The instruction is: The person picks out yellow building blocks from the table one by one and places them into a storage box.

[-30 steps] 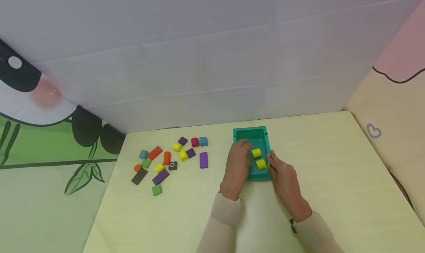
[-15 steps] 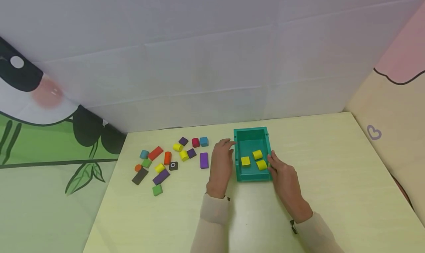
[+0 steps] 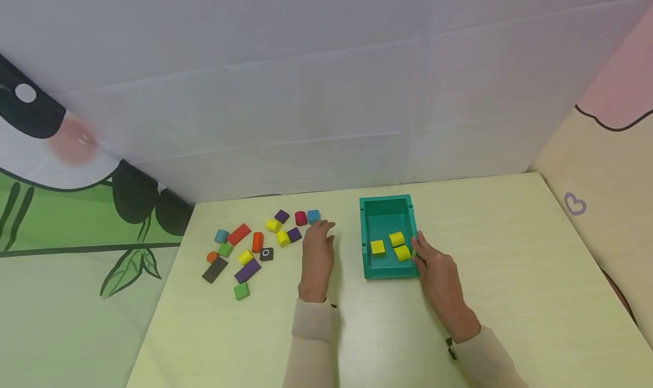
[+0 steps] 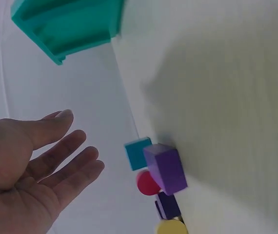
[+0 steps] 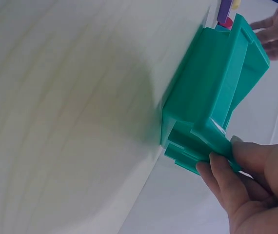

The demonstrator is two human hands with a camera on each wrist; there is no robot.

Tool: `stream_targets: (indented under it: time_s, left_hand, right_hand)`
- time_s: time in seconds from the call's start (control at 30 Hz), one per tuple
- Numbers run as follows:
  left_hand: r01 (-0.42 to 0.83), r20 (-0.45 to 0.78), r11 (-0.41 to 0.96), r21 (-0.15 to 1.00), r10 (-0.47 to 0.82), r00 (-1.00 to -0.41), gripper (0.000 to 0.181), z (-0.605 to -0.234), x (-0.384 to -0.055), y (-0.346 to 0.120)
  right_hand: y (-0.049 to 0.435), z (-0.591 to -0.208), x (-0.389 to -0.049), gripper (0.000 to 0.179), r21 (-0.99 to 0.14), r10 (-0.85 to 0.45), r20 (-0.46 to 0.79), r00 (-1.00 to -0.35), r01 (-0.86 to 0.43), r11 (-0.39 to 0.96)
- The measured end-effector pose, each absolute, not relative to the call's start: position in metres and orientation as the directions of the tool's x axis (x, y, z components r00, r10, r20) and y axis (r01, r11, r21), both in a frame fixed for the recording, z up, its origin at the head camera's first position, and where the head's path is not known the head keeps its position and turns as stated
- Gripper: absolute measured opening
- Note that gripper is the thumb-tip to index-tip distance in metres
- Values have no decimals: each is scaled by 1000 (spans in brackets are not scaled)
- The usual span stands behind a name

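A green plastic bin (image 3: 389, 207) stands on the table with three yellow blocks (image 3: 396, 239) lying inside. My right hand (image 3: 441, 283) pinches its right rim between thumb and fingers, as the right wrist view also shows. To the left of the bin, my left hand (image 3: 316, 260) hovers with its fingers loosely extended and nothing between them. Nearest to it are a purple block (image 4: 166, 168), hidden under the hand in the head view, a blue cube (image 3: 313, 216) and a red cylinder (image 3: 300, 218).
Several more coloured blocks lie scattered on the left of the table, among them an orange cylinder (image 3: 257, 242), a black block (image 3: 215, 269) and a green cube (image 3: 242, 291). A white cloth wall (image 3: 316, 105) rises behind the table.
My left hand has come out of the bin and moved left toward the scattered blocks. A third yellow block now shows in the bin. The right hand has kept its place on the rim.
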State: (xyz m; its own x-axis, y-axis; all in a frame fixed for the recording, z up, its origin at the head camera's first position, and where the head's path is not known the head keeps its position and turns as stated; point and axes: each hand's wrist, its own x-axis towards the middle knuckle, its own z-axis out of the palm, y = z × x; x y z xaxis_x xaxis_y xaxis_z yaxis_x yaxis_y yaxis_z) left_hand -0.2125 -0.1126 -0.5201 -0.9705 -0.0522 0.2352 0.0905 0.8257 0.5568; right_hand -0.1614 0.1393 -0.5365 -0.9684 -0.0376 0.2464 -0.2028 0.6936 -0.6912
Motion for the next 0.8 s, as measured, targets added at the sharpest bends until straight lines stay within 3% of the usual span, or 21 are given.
stream_targets:
  time_s: [0.47, 0.8]
  left_hand:
    - [70, 225, 831, 552, -67, -972, 27, -534, -212, -131]
    - [-27, 186, 809, 588, -168, -968, 29, -532, -210, -154]
  right_hand:
    - [138, -537, -160, 54, -689, -33, 246, -969, -199, 697]
    - [139, -536, -161, 53, -685, -37, 262, -964, -213, 697]
